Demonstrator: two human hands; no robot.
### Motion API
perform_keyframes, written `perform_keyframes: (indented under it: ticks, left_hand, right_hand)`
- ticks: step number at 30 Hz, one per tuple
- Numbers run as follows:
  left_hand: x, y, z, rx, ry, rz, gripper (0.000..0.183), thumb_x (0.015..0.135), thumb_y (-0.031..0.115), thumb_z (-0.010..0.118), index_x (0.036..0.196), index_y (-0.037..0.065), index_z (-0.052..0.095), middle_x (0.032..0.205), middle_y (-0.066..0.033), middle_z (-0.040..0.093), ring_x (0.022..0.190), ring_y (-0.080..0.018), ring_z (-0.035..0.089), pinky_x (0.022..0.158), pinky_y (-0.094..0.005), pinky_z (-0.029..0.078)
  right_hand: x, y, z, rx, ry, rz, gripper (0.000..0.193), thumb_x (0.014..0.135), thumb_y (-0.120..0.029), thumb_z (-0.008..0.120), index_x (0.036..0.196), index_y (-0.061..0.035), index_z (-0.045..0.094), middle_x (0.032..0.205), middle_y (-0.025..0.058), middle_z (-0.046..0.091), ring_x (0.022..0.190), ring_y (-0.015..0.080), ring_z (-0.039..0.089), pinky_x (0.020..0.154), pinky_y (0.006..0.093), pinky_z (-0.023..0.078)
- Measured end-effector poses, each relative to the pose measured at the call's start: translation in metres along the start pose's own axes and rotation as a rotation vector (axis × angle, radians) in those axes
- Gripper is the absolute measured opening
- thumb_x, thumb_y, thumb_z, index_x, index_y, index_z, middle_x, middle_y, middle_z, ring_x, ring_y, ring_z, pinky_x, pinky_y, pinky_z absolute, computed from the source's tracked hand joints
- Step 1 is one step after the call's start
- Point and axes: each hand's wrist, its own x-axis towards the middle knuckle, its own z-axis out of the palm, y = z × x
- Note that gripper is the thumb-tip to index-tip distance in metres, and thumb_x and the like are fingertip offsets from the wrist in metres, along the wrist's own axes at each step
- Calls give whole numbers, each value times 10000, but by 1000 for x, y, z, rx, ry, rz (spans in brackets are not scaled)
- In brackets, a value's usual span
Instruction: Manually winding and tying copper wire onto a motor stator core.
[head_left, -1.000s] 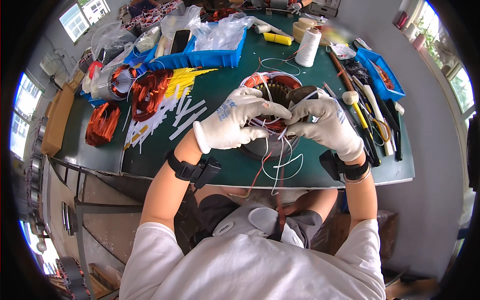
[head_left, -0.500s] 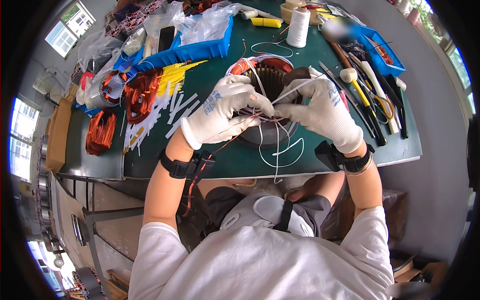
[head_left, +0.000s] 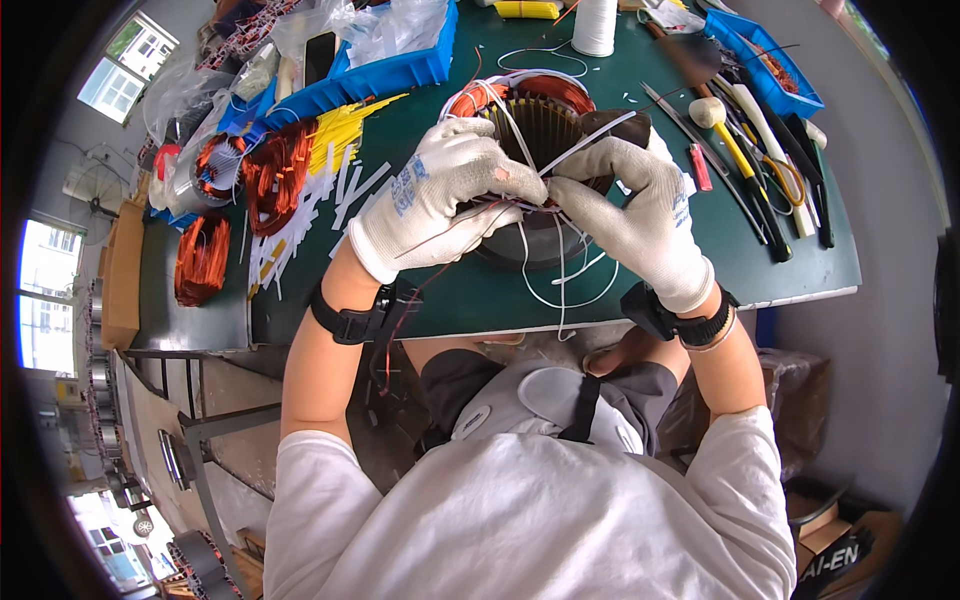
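A motor stator [head_left: 530, 248] stands near the table's front edge, its slotted bore facing up. Orange-red copper windings [head_left: 545, 92] ring its far rim. Both my hands wear white gloves and meet at the near rim. My left hand [head_left: 452, 195] is closed in a pinch, with thin dark red wire trailing from beneath its fingers. My right hand [head_left: 640, 205] pinches a white cord [head_left: 560, 262] at the rim, close to the left fingertips. Loose loops of this cord hang before the stator. A flat white strip [head_left: 590, 140] slants up beside my right fingers. The fingertips partly hide the wires.
Left of the stator lie white strips [head_left: 285, 235], yellow strips [head_left: 340, 130] and copper coils [head_left: 203, 260]. Blue bins [head_left: 385, 88] stand behind. A white cord spool [head_left: 594, 28] is at the back. On the right lie a mallet [head_left: 735, 150], other tools and a blue bin [head_left: 797, 100].
The view has shifted, moving the table's contents upward in the picture. My hands stay together at the rim, fingertips slightly rearranged. The hanging cord loops have changed shape.
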Motion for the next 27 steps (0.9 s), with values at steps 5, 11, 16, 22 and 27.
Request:
perform_keyframes:
  ticks: [5,11,16,22,27]
  left_hand:
    - [-1,-2,2,54,44,54,331,722,34,769,998,185,667,943,24,710,856,-256,631,951,-420,438]
    - [-1,-6,1,46,42,63,327,722,38,768,995,186,668,963,30,716,883,-266,635,949,-419,443]
    - [-2,-6,2,35,37,57,316,726,48,774,992,182,669,958,30,717,903,-252,649,973,-415,436]
    - [-3,-5,2,17,29,62,329,717,-8,777,991,141,674,890,-40,694,884,-263,656,981,-464,441]
    - [-3,-4,1,-4,28,54,335,722,-13,762,1004,146,673,920,-48,699,869,-257,656,987,-459,429]
  right_hand:
    - [0,-1,3,76,11,63,89,770,-30,741,840,-12,690,800,63,689,724,125,623,692,274,501]
    - [11,-6,-1,147,31,-72,146,855,-163,703,854,-18,683,698,59,631,658,147,576,635,291,457]
    - [23,-4,5,-122,139,80,211,890,-186,647,821,11,681,635,90,588,618,167,523,643,320,420]
    - [26,-1,-6,-118,-38,124,225,902,-180,628,833,32,656,627,50,563,608,105,487,599,276,410]
    - [15,-1,-6,146,-49,268,266,924,-254,605,848,-4,658,662,22,609,615,90,571,593,259,457]
